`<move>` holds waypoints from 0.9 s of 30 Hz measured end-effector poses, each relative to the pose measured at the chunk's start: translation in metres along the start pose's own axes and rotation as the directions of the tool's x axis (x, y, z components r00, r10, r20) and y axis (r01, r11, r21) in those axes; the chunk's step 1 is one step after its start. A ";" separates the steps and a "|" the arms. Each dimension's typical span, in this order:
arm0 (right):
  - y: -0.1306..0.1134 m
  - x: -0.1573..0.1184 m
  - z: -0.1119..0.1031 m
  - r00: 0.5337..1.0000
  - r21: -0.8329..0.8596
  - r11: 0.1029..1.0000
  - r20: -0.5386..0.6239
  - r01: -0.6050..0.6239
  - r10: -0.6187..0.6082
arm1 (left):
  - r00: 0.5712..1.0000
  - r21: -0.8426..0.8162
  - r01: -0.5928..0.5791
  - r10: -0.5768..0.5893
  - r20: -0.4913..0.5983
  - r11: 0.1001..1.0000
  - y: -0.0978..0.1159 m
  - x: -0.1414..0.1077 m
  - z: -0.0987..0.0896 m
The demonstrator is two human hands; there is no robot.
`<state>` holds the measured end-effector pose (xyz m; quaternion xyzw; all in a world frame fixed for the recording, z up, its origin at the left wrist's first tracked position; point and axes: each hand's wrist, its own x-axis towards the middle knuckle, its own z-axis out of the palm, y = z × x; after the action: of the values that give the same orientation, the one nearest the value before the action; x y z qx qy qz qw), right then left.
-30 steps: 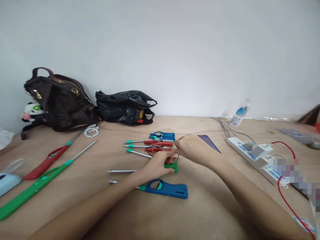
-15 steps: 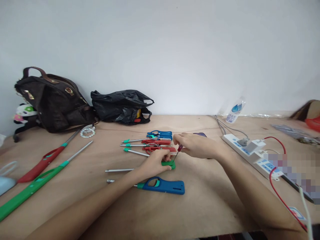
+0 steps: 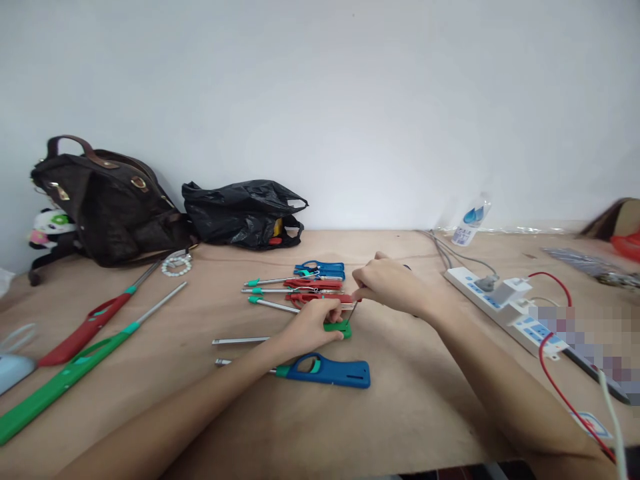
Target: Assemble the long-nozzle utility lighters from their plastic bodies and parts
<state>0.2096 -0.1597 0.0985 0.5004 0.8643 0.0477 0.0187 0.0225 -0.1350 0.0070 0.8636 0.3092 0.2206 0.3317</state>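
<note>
Wooden tabletop (image 3: 410,400) is carrying scattered long-nosed lighters. Left hand (image 3: 313,327) is clamping down on the green lighter (image 3: 339,327) mid-table, while right hand (image 3: 387,285) is pinching a small screwdriver (image 3: 353,310), its tip touching that green handle, blue lighter (image 3: 327,371) lying just nearer.

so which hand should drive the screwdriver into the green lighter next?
Right, probably. The right hand already pinches the screwdriver, tip down at the green lighter. The left hand is pressing that lighter flat on the table.
</note>
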 end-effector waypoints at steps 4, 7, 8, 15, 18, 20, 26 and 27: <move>-0.001 -0.002 -0.002 0.998 0.094 0.994 0.017 0.062 -0.064 | 1.000 0.012 -0.004 0.004 0.003 1.000 -0.001 0.000 0.001; 0.001 -0.005 -0.004 0.986 0.166 0.974 0.035 0.154 -0.162 | 1.000 0.022 -0.018 0.018 0.005 1.000 -0.003 -0.001 0.001; 0.001 -0.005 -0.004 0.986 0.151 0.977 0.044 0.151 -0.159 | 1.000 0.024 -0.018 0.018 0.006 1.000 -0.004 -0.001 0.002; -0.005 0.000 -0.003 0.999 -0.033 0.999 0.000 0.037 -0.037 | 1.000 0.014 -0.002 0.002 0.003 1.000 -0.004 0.000 0.002; -0.004 -0.003 -0.002 0.993 0.070 0.991 -0.007 0.116 -0.116 | 1.000 0.007 -0.011 0.011 0.005 1.000 -0.001 0.000 0.001; -0.005 -0.003 -0.004 0.987 0.095 0.983 0.002 0.157 -0.158 | 1.000 0.005 -0.014 0.014 0.004 1.000 0.000 -0.001 0.000; -0.013 0.001 -0.008 0.998 -0.069 0.998 0.066 -0.005 0.010 | 1.000 0.028 -0.002 0.002 -0.011 1.000 -0.006 0.000 0.003; -0.014 0.000 -0.007 0.998 -0.054 0.999 0.060 -0.001 0.004 | 1.000 0.024 -0.005 0.005 -0.012 1.000 -0.006 0.000 0.003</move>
<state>0.1971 -0.1665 0.1045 0.5019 0.8611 0.0562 0.0582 0.0218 -0.1329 0.0002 0.8670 0.3116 0.2229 0.3187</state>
